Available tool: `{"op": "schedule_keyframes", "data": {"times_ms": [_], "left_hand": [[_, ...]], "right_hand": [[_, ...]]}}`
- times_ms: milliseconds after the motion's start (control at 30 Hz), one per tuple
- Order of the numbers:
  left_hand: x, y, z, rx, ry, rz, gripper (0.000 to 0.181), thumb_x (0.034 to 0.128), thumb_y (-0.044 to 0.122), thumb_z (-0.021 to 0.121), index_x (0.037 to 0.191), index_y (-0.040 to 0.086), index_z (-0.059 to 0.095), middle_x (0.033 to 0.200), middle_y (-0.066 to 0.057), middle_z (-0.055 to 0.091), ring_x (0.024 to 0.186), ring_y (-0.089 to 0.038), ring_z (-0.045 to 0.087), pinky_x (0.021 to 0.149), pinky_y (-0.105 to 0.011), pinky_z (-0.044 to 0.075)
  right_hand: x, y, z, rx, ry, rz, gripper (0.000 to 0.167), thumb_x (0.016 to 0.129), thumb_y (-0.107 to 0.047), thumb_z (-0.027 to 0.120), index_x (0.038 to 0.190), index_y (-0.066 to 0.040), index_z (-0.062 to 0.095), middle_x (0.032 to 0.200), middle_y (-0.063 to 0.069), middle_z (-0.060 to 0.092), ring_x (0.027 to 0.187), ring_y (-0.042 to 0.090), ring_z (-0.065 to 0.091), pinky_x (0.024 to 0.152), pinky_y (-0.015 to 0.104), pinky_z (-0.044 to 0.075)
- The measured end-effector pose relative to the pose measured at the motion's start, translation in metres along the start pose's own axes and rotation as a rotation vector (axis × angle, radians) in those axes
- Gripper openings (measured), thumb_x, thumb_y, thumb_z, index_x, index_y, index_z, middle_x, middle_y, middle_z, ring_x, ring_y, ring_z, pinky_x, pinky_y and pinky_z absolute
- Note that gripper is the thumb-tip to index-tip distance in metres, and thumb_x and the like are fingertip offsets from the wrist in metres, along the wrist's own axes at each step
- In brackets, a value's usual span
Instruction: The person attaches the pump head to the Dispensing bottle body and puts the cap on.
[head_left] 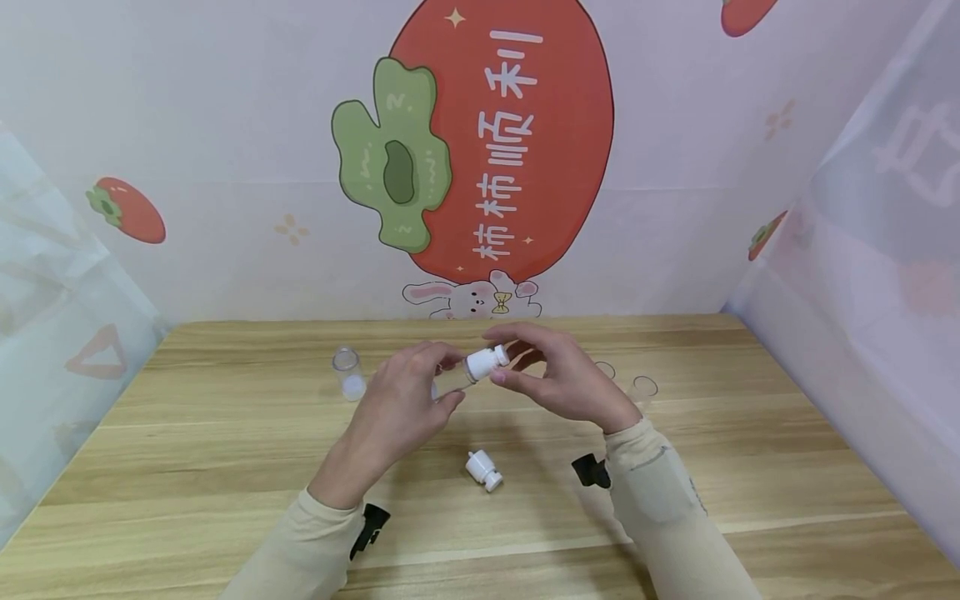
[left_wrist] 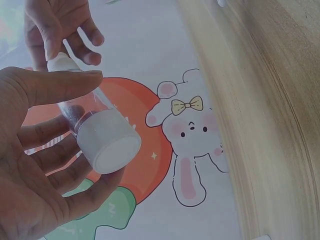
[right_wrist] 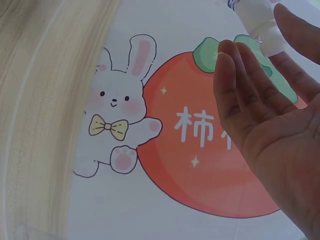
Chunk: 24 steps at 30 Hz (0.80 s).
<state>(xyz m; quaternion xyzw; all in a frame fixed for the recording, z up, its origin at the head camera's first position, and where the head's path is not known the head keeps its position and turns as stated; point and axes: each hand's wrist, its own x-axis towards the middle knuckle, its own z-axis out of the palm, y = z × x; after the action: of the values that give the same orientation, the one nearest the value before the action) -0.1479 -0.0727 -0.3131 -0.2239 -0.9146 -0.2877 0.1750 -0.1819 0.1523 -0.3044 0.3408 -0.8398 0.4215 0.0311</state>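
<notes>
My left hand holds a small clear bottle between thumb and fingers, tilted up to the right above the table. Its thick white base faces the left wrist camera. A white pump top sits on the bottle's upper end; whether it is screwed tight cannot be told. Around that top, my right hand has its fingers spread and loosely bent, the thumb at the top's side, without a visible grip. A second white pump top lies on the table below the hands.
Another clear bottle with a white base is on the wooden table, left of my left hand. Two clear round-rimmed pieces, one a transparent cover, are behind my right wrist. A printed sheet rises at the table's back edge.
</notes>
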Motion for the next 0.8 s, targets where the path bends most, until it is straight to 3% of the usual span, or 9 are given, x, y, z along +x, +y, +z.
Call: {"op": "schedule_keyframes", "data": {"times_ms": [233,433,800], "left_hand": [[-0.0004,-0.0009,-0.0003,-0.013,-0.001,-0.003,0.037,0.0743,0.006,0.089,0.107,0.004,0.072,0.102,-0.009,0.073,0.091,-0.023,0.069,0.077,-0.044,0.057],[-0.0005,-0.0013,-0.0002,-0.019,-0.004,-0.002,0.038,0.0746,0.006,0.089,0.108,0.002,0.072,0.102,-0.009,0.073,0.09,-0.024,0.069,0.077,-0.044,0.057],[-0.0006,-0.001,0.0004,-0.018,-0.004,0.004,0.037,0.0748,0.005,0.089,0.108,0.002,0.072,0.101,-0.01,0.073,0.09,-0.026,0.069,0.075,-0.044,0.056]], "right_hand": [[0.0005,-0.0009,0.0014,0.015,0.005,-0.037,0.044,0.087,-0.004,0.08,0.128,-0.008,0.065,0.124,0.004,0.065,0.103,0.022,0.065,0.086,0.042,0.057],[0.0014,-0.0006,0.0041,0.005,0.005,-0.072,0.04,0.088,0.0,0.077,0.125,-0.006,0.066,0.12,0.002,0.066,0.1,0.018,0.065,0.085,0.037,0.057],[0.0021,-0.002,0.005,0.008,-0.012,-0.036,0.032,0.091,-0.004,0.076,0.122,-0.007,0.069,0.113,0.0,0.069,0.097,0.018,0.065,0.084,0.036,0.056]]}}
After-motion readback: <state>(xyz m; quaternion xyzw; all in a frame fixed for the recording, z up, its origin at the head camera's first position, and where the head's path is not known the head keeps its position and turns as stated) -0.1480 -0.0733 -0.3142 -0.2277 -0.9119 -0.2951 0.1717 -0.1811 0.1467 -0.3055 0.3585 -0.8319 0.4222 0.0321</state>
